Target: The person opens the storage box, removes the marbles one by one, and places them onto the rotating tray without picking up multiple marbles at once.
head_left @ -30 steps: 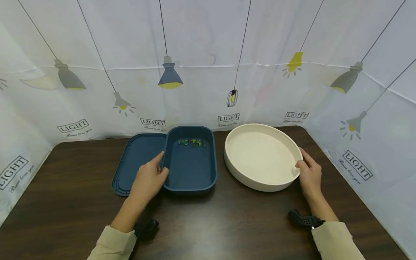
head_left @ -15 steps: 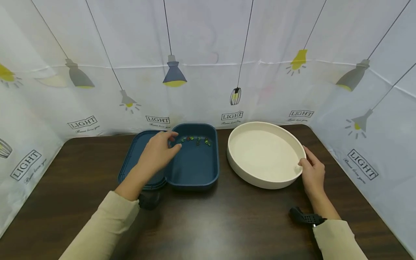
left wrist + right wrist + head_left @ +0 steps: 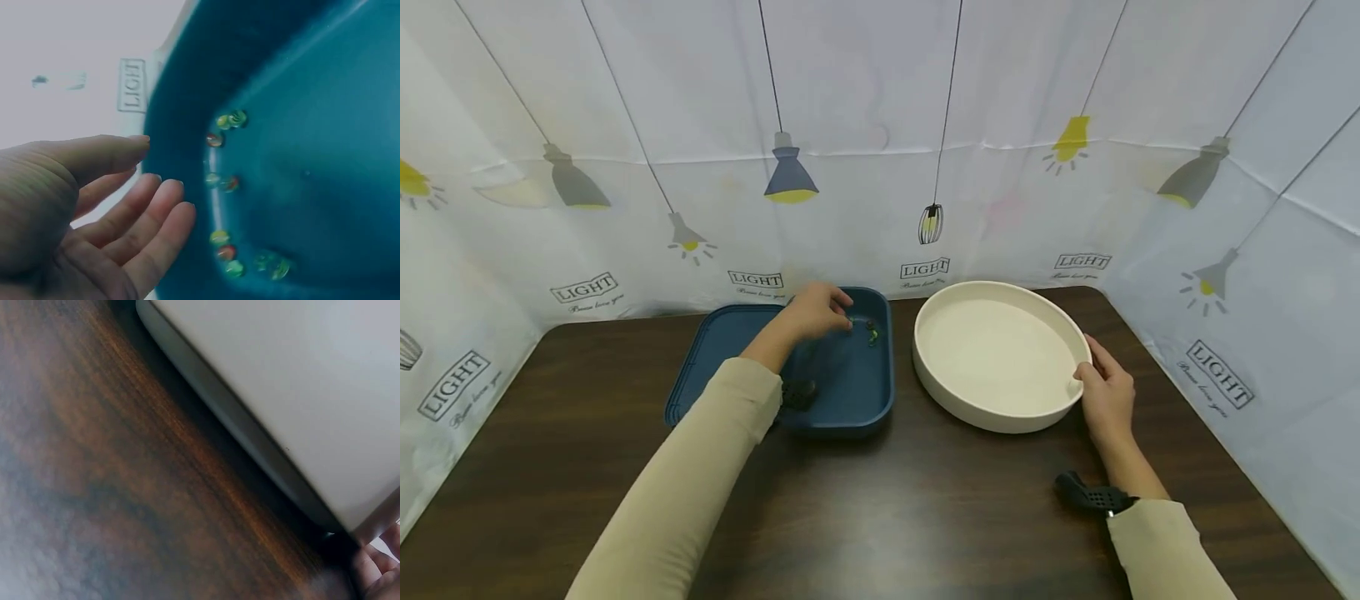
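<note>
Over the far end of a deep blue rectangular container (image 3: 853, 387) hovers my left hand (image 3: 816, 310). Its fingers are slightly bent, and the left wrist view shows nothing between thumb and fingertips. Several glass marbles (image 3: 226, 252) in green, yellow and red lie on the container floor, mostly along the far wall and apart from the hand. In the head view the hand covers part of them. My right hand (image 3: 1108, 396) grips the right rim of a round cream tray (image 3: 1000, 358), thumb inside and fingers outside. Nothing is visible on the tray's floor.
A flat blue lid (image 3: 722, 337) lies left of the container, partly behind my left arm. Everything stands on a dark wooden table (image 3: 865, 517). A white curtain (image 3: 850, 225) printed with lamps hangs close behind the table.
My left hand has left the container's left rim and moved right and away, over its far end. The marbles have shifted and spread somewhat. My right hand keeps its grip on the tray.
</note>
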The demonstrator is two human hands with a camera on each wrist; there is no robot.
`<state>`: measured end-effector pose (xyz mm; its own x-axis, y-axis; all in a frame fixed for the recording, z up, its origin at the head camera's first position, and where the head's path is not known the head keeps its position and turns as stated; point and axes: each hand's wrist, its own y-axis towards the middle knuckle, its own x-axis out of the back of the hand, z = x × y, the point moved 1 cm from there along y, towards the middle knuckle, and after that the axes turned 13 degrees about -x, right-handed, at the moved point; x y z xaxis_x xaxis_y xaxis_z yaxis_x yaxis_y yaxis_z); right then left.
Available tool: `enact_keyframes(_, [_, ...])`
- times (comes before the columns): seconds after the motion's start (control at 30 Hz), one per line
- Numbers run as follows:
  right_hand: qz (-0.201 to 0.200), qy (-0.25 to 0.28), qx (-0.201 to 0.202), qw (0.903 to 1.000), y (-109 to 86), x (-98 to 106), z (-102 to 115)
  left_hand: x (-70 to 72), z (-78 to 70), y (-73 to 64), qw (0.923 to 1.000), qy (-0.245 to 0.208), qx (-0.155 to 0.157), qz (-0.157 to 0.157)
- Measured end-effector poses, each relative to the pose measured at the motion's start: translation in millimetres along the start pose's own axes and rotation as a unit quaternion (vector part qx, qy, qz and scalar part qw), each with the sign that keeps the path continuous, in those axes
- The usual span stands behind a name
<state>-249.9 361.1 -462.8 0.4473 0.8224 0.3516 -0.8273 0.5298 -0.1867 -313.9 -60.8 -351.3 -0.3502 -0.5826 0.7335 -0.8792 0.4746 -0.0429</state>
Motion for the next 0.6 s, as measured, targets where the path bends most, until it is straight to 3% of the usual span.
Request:
enact_keyframes(0.2, [0.000,-0.010,0.007,0.9999,-1.6,1,-2,-16.5,10.8,19.5,0.9981,-0.054,0.022,0.016])
enact_keyframes(0.5, [-0.004,-0.006,0.017,0.9998,-2.5,1,0,-45.1,22.7,39.8,0.9992,0.008,0.027,0.029])
enact_keyframes(0.6, [-0.007,-0.002,0.021,0.9997,-2.1,3,1,-50.4,22.9,44.0,0.9993,0.002,0.025,0.029])
